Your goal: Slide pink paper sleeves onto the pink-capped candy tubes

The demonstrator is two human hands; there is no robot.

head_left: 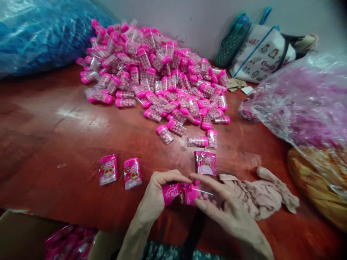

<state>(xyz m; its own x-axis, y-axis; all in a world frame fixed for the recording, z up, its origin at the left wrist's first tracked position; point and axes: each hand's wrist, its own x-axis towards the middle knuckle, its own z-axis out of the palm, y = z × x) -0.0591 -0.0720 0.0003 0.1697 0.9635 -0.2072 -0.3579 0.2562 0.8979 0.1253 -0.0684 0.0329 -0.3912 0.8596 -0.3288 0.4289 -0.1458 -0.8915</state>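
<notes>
My left hand [153, 193] is closed on a pink printed sleeve [169, 194] near the front edge of the table. Between the fingers of my right hand [231, 209] is a clear candy bottle [207, 196] with a pink cap and pink balls inside. Its capped end meets the sleeve; I cannot tell how far it is inside. Just beyond my hands lie flat pink printed sleeves [208, 164]. Left of them, two sleeved candy bottles, one farther left [107, 169] and one nearer [132, 173], rest apart on the table.
A big heap of pink-capped bottles [151, 68] covers the back of the red table [40, 144]. A blue-filled plastic bag [46, 36] stands back left, a pink-filled one [303, 101] right. A beige cloth [262, 196] lies near my right hand. Below left, a cardboard box [105, 243] holds pink packs.
</notes>
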